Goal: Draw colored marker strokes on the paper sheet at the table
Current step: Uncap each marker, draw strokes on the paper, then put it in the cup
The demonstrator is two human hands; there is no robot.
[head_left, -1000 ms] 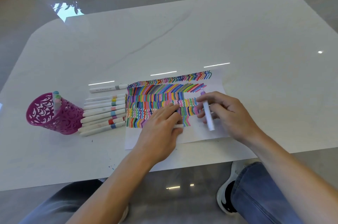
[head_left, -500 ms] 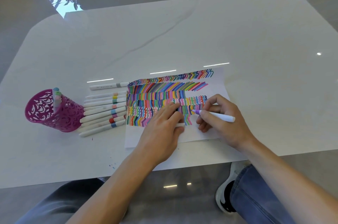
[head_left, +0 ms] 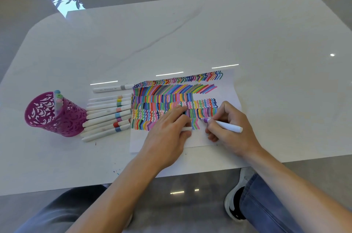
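Note:
The white paper sheet (head_left: 226, 91) lies near the table's front edge, filled with rows of colored strokes. My right hand (head_left: 234, 131) grips a white marker with a purple tip (head_left: 224, 125) like a pen. Its tip touches the paper at the right end of the lowest stroke row. My left hand (head_left: 167, 135) lies palm down on the sheet just left of the tip. A white marker cap (head_left: 186, 129) is pinched between its thumb and forefinger.
Several capped white markers (head_left: 106, 116) lie in a row left of the sheet, with one more marker (head_left: 112, 88) above them. A magenta cut-out pen cup (head_left: 55, 116) holding a few markers stands at the far left. The white table (head_left: 190, 32) is bare beyond the sheet.
My right hand turned the marker from tip pointing away to a writing grip and brought the purple tip down onto the paper. The left hand stayed on the sheet.

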